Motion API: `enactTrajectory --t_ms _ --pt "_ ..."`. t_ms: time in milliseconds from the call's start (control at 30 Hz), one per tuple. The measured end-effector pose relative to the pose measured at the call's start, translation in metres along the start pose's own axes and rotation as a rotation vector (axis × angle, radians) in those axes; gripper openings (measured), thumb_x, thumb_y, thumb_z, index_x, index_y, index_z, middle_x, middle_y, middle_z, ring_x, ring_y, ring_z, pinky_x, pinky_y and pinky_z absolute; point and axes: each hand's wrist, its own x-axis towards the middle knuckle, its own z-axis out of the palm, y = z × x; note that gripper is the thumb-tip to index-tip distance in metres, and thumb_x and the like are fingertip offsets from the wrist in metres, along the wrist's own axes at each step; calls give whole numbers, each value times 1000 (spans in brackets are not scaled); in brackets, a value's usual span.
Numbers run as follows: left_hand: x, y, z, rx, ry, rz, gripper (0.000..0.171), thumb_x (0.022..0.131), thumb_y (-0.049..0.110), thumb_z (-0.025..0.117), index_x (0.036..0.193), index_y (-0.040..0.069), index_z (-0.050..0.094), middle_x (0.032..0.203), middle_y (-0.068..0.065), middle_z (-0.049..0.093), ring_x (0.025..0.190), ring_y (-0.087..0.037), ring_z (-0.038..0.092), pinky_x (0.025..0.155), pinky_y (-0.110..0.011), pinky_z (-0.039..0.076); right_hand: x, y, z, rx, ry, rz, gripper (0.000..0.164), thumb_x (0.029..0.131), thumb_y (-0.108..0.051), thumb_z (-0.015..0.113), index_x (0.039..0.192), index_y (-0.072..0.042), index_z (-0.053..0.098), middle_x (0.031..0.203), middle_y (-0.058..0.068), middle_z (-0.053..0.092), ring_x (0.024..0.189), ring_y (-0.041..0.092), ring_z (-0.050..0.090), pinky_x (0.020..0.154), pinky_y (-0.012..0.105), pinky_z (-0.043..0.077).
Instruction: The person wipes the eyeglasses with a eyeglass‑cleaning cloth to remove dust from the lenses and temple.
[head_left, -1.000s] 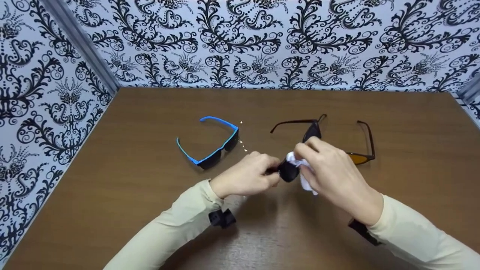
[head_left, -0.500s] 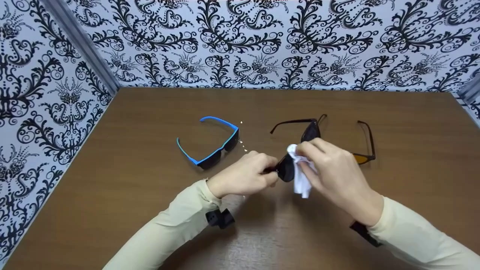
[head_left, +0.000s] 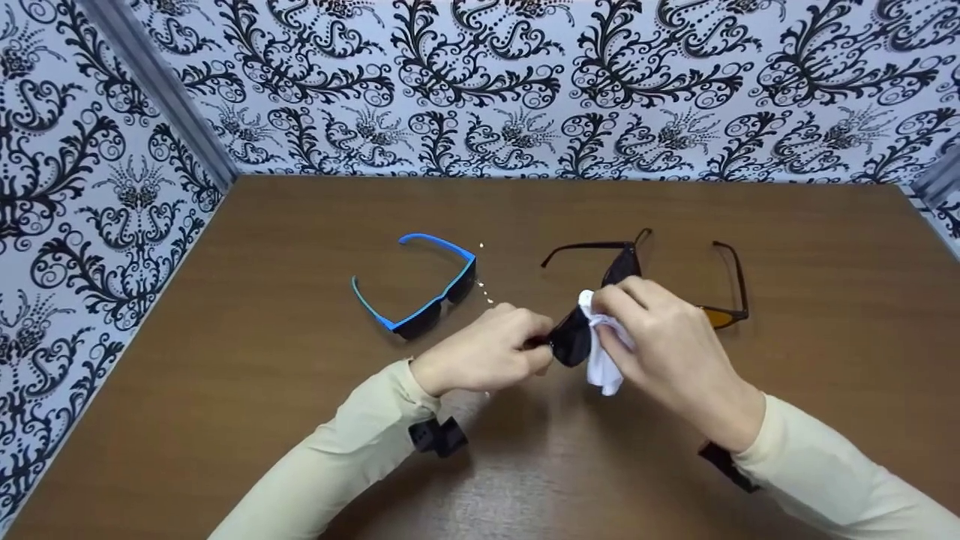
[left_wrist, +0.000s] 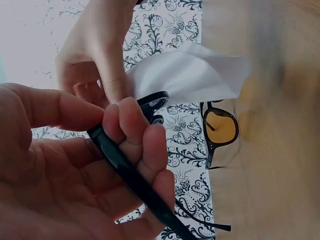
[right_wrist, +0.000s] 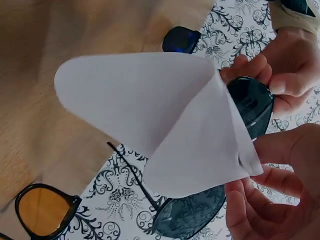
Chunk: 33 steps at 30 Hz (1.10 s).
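In the head view, my left hand (head_left: 487, 349) grips a pair of black sunglasses (head_left: 571, 341) near the hinge of one temple. That black temple (left_wrist: 132, 180) runs across the curled fingers in the left wrist view. My right hand (head_left: 667, 334) pinches a white cloth (head_left: 604, 360) between thumb and fingers, at the lens nearer my left hand. In the right wrist view the cloth (right_wrist: 190, 130) spreads out, covering the middle of the frame. One dark lens (right_wrist: 250, 102) shows beside my left hand, the other dark lens (right_wrist: 190, 215) below the cloth.
Blue-framed sunglasses (head_left: 420, 319) lie with temples unfolded on the brown table (head_left: 262, 390), left of the hands. Orange-lensed glasses (head_left: 720, 319) lie behind my right hand, partly hidden by it. Small pale specks (head_left: 484, 289) dot the table by the blue pair. Patterned walls (head_left: 487, 90) border the table.
The cloth has shifted slightly left and hangs lower over the near lens than a second ago. The held sunglasses have turned a little. Both hands keep their hold.
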Motion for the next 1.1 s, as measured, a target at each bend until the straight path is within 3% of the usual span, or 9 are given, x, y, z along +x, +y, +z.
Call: enactTrajectory --t_ms 233,300,433,500,633,767,1000,1100 --pt "0 0 1 -34 49 31 13 85 3 53 77 7 62 64 9 51 55 -2 41 52 -20 34 -4 -8 9 147 -3 -180 27 70 0 74 94 -3 61 89 6 61 76 20 58 64 31 53" --pt "-2 -1 0 -59 64 24 14 85 3 52 76 7 62 64 8 50 55 -3 41 53 -21 34 -8 -5 9 108 3 -169 26 69 -1 73 93 -4 61 88 5 62 74 20 58 65 34 50" --pt "-5 -1 -2 -93 47 -11 14 84 3 52 75 8 62 62 9 49 53 -4 39 52 -21 32 -10 4 5 -15 29 -54 23 69 -2 72 89 -5 63 83 4 63 70 22 57 64 37 43" --pt "-4 -1 0 -78 34 -16 14 84 3 52 76 8 62 62 9 49 53 -4 40 52 -21 32 -7 5 5 -21 45 -27 21 70 -1 72 89 -5 63 83 5 63 71 23 57 64 37 42" --pt "-3 0 3 -50 36 3 13 85 4 52 78 9 61 64 10 51 54 -2 42 52 -20 34 0 -3 9 57 68 -124 22 71 -1 70 92 -3 63 85 6 62 74 22 56 63 37 44" --pt "-5 0 4 -48 58 26 13 85 3 52 77 9 60 63 10 49 55 -2 41 53 -20 33 -3 -7 10 86 22 -206 22 69 -5 70 90 -5 64 86 4 63 75 20 57 64 35 46" --pt "-6 2 0 -72 50 -5 12 83 3 52 75 9 59 62 10 48 55 -3 40 54 -21 32 -9 11 2 -38 50 -23 20 69 -4 66 89 -4 62 80 5 62 68 22 55 58 35 41" --pt "-4 4 1 -54 50 -5 12 83 3 52 75 8 58 62 10 46 54 -3 40 53 -20 32 -5 10 3 11 63 -44 24 71 -2 64 95 -1 61 83 7 62 71 22 55 59 35 44"
